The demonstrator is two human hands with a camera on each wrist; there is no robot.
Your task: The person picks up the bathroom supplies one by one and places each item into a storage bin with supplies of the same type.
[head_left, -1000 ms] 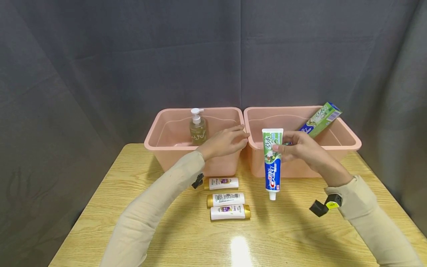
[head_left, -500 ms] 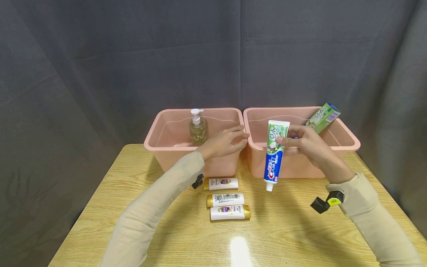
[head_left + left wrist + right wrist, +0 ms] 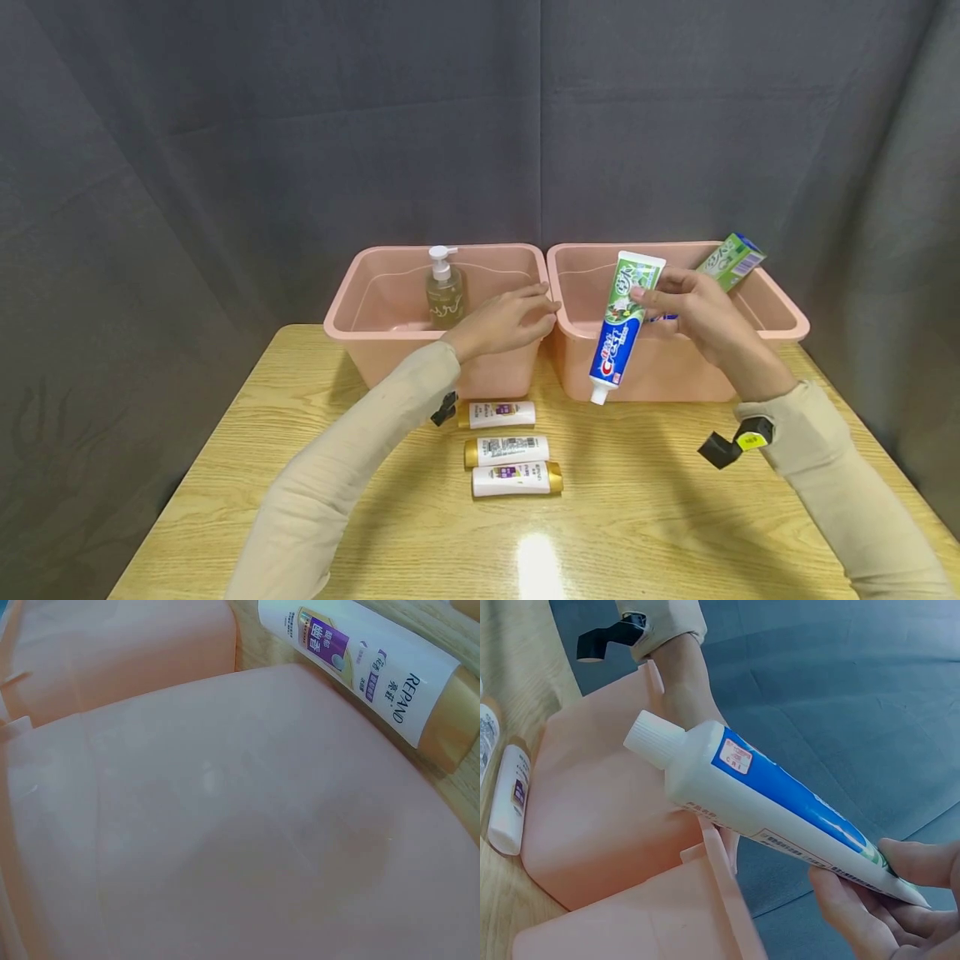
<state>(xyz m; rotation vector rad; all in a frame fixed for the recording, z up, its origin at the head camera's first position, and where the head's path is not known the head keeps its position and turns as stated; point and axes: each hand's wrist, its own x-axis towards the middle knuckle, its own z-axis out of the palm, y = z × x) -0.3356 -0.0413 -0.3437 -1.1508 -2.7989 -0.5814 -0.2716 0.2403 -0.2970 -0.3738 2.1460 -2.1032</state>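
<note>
My right hand [image 3: 697,321] pinches a toothpaste tube [image 3: 625,321] near its flat end, thumb on the printed front. The green, blue and white tube slants over the front rim of the right pink bin [image 3: 648,371], its white cap [image 3: 654,739] pointing down and left. My left hand [image 3: 510,321] lies at the right rim of the left pink bin [image 3: 491,375], fingers extended toward the gap between the bins. Below it, a white bottle with a gold cap [image 3: 367,667] lies on the table, seen in the left wrist view.
A green toothpaste box [image 3: 733,260] leans in the right bin, sticking out above its back right corner. Inside the left bin stands a pump bottle [image 3: 446,298]. Two more white bottles, one nearer [image 3: 513,479] and one behind it [image 3: 510,451], lie on the wooden table [image 3: 420,533].
My right hand has risen slightly and moved right with the toothpaste tube, which has tilted so its cap points more to the left. My left hand stays put.
</note>
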